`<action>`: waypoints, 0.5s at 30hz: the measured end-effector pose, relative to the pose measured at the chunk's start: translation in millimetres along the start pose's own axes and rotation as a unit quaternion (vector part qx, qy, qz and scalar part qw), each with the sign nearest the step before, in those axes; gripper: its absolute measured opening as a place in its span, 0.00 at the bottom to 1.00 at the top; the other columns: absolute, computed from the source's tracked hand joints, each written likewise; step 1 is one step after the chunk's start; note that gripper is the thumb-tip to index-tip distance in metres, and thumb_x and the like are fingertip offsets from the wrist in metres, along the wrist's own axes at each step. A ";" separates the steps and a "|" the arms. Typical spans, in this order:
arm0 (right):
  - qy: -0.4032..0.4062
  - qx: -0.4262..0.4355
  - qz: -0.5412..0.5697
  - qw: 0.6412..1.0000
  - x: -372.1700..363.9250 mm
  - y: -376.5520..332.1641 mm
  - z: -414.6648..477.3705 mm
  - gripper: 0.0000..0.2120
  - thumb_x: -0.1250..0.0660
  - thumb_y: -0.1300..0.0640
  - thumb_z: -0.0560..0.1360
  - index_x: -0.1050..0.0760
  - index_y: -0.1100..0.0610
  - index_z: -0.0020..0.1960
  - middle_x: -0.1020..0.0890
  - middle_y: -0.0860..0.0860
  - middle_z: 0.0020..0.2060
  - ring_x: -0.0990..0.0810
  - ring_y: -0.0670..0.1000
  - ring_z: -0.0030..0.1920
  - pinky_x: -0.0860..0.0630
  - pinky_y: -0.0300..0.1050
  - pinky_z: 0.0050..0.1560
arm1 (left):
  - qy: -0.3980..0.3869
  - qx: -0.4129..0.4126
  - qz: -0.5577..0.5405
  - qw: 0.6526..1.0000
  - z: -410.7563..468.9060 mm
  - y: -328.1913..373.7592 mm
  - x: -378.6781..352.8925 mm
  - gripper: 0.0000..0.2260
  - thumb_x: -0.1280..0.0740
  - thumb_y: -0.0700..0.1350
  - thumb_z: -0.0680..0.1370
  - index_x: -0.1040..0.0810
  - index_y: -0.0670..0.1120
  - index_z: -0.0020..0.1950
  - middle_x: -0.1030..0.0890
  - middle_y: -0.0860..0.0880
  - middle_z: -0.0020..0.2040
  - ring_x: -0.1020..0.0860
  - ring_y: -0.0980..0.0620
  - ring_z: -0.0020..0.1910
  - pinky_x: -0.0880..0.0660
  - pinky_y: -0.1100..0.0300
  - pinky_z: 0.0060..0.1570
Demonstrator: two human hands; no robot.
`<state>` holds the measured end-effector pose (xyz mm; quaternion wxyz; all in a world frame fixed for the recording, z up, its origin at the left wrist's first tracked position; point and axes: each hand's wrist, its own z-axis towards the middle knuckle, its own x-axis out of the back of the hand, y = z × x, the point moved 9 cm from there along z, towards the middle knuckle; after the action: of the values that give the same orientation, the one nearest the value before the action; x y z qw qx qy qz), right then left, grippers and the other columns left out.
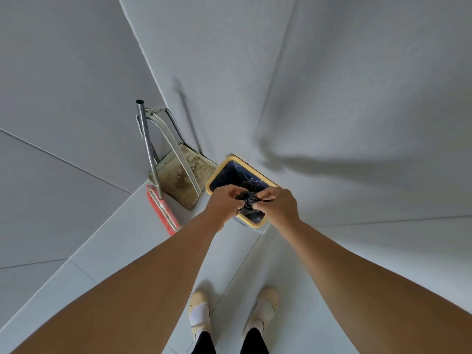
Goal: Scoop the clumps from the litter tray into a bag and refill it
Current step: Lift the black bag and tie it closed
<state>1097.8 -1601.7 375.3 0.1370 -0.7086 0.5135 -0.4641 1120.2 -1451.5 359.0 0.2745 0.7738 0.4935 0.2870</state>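
Note:
A small crumpled black plastic bag (pixel 247 200) is pinched between my left hand (pixel 224 202) and my right hand (pixel 279 205), both closed on its bunched top. I hold it directly over a bin with a yellow rim (pixel 214 180), lined with dark plastic, standing on the floor against the wall. More dark bag material lies inside the bin. No litter tray or scoop is in view.
A metal long-handled dustpan (pixel 178 175) leans in the corner left of the bin, with a red-bristled broom (pixel 161 208) beside it. White walls meet in a corner behind. My feet (pixel 200 311) in pale slippers stand on light floor tiles.

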 end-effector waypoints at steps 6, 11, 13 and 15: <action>0.014 -0.001 0.000 1.000 -6.4 9.5 39.9 0.09 0.26 0.63 0.71 0.17 0.57 0.51 0.16 0.51 0.48 0.18 0.49 0.49 0.22 0.45 0.57 | -0.014 0.020 -0.047 0.999 37.9 -5.5 -7.4 0.18 0.36 0.32 0.78 0.25 0.43 0.67 0.22 0.46 0.57 0.24 0.51 0.49 0.23 0.63 0.48; 0.005 -0.017 0.012 1.000 -4.5 9.3 47.7 0.05 0.27 0.60 0.72 0.18 0.51 0.46 0.15 0.51 0.50 0.17 0.52 0.52 0.21 0.52 0.58 | 0.004 0.001 -0.043 0.999 42.3 -0.8 -1.2 0.18 0.36 0.35 0.78 0.27 0.43 0.68 0.24 0.48 0.64 0.23 0.50 0.57 0.24 0.63 0.49; -0.003 -0.013 0.007 1.000 -1.8 3.0 43.7 0.05 0.29 0.61 0.73 0.18 0.51 0.46 0.15 0.51 0.50 0.17 0.52 0.52 0.21 0.52 0.58 | 0.009 0.010 -0.050 0.999 35.8 0.5 4.6 0.16 0.37 0.36 0.79 0.26 0.43 0.66 0.22 0.47 0.60 0.21 0.48 0.56 0.23 0.61 0.49; -0.010 -0.010 0.003 1.000 1.0 -3.9 37.7 0.05 0.30 0.60 0.74 0.18 0.52 0.47 0.15 0.51 0.47 0.17 0.51 0.51 0.21 0.51 0.58 | 0.012 0.009 -0.054 0.998 27.5 4.2 11.1 0.13 0.36 0.37 0.79 0.24 0.42 0.63 0.20 0.46 0.57 0.19 0.49 0.51 0.22 0.62 0.46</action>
<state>1130.2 -1611.5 358.4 0.1364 -0.7129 0.5188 -0.4517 1146.2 -1446.7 345.1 0.2766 0.7448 0.5405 0.2766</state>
